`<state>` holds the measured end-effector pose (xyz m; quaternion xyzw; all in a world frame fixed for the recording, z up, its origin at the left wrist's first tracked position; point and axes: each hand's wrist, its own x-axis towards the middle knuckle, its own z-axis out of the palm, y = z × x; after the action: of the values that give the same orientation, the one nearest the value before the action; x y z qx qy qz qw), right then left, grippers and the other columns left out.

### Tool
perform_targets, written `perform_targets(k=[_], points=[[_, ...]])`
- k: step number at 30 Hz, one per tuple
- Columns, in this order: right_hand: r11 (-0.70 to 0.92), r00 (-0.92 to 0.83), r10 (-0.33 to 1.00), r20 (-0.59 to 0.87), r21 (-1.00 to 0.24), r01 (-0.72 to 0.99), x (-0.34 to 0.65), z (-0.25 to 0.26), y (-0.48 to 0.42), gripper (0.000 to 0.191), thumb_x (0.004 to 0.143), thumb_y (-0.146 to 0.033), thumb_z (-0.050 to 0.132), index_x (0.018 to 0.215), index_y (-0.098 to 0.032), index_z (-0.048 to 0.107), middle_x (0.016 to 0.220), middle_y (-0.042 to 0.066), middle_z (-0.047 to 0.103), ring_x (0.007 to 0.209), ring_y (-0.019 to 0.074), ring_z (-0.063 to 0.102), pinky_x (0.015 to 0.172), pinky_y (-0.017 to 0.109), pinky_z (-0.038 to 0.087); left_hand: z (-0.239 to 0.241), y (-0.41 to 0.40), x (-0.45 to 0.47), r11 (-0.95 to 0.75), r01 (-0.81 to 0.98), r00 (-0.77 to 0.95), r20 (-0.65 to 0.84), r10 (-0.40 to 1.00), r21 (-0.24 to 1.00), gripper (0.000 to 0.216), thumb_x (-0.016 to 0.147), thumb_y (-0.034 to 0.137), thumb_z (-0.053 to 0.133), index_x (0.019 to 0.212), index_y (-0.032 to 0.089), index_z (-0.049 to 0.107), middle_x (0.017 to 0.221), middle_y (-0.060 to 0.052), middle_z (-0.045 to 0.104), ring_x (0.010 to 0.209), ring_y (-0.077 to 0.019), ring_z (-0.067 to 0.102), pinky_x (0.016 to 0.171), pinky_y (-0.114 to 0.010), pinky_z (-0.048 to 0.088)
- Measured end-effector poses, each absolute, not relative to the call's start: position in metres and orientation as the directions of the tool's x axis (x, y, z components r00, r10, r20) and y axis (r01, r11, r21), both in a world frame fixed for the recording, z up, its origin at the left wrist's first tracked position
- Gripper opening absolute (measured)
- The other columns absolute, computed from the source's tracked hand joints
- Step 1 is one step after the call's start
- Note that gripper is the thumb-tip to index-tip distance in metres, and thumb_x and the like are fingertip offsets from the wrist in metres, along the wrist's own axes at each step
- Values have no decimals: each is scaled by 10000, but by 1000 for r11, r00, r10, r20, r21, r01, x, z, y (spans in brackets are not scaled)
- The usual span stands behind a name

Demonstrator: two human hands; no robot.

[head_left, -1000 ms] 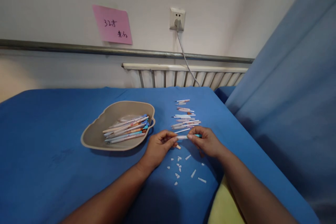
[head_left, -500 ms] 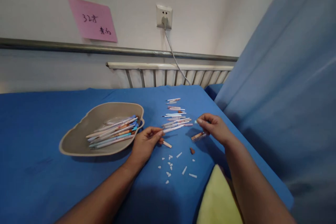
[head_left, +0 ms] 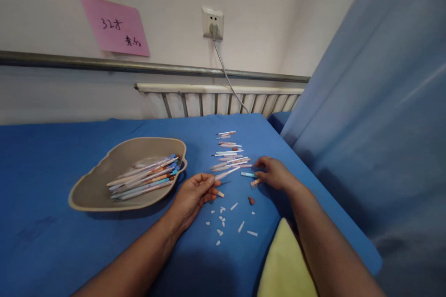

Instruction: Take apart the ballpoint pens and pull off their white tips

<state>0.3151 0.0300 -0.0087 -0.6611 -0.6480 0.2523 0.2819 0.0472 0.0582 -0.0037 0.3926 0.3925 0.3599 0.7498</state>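
My left hand (head_left: 197, 192) is closed around a slim pale pen barrel (head_left: 227, 174), whose free end points up to the right. A short peach-coloured piece (head_left: 220, 193) shows just below those fingers; whether they touch it I cannot tell. My right hand (head_left: 273, 172) has thumb and index finger apart, the thumb by the end of a teal pen piece (head_left: 247, 174). Beside it a peach-and-brown piece (head_left: 255, 182) lies partly under the fingers. Several pens and thin refills (head_left: 230, 160) lie in rows beyond my hands.
A beige tray (head_left: 90, 190) with a heap of pens (head_left: 146, 178) stands on the left. Small white tips and tubes (head_left: 241, 226) and a brown piece (head_left: 251, 200) lie scattered in front. Yellow cloth (head_left: 287, 264) is near me; a blue curtain (head_left: 376, 102) hangs at right.
My right hand has lowered, and the teal piece now lies on the blue cover by its fingers. My left hand has lifted the pale pen barrel slightly apart from the row.
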Motion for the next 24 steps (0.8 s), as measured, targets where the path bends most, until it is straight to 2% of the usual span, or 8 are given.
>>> perform_targets(k=[5, 9, 14, 18, 24], points=[[-1, -55, 996, -74, -601, 799, 327, -3, 24, 181, 606, -190, 743, 768, -187, 662, 781, 10, 629, 714, 154, 539, 645, 243, 374, -3, 57, 46, 426, -231, 427, -302, 852, 875, 216, 704, 235, 753, 813, 140, 592, 774, -27, 699, 541, -78, 613, 507, -169, 503], [19, -82, 993, -85, -568, 822, 319, -6, 24, 147, 590, -151, 741, 696, -177, 642, 732, 5, 608, 661, 142, 501, 590, 237, 327, -4, 56, 46, 377, -189, 405, -277, 871, 907, 244, 697, 276, 750, 828, 151, 587, 772, -29, 706, 549, -88, 623, 517, -180, 498], [75, -129, 991, -46, -604, 793, 311, -2, 22, 70, 730, -234, 650, 714, -169, 633, 631, -15, 571, 585, 121, 460, 528, 220, 295, -3, 55, 48, 263, -112, 355, -208, 911, 958, 281, 666, 328, 748, 809, 142, 593, 734, -41, 712, 533, -113, 628, 518, -207, 490], [144, -193, 981, -2, -661, 737, 304, 10, 18, 202, 854, -315, 521, 797, -167, 647, 639, -21, 552, 593, 117, 471, 535, 210, 328, -3, 54, 50, 198, -77, 317, -165, 934, 977, 288, 655, 345, 739, 794, 139, 594, 706, -32, 704, 497, -104, 597, 514, -211, 476], [247, -260, 960, 100, -740, 626, 298, 19, 14, 235, 873, -343, 514, 832, -163, 660, 748, 9, 607, 686, 144, 544, 610, 230, 394, -4, 57, 49, 115, -25, 303, -102, 947, 993, 240, 672, 329, 718, 785, 147, 611, 664, -8, 691, 492, -96, 572, 525, -205, 457]])
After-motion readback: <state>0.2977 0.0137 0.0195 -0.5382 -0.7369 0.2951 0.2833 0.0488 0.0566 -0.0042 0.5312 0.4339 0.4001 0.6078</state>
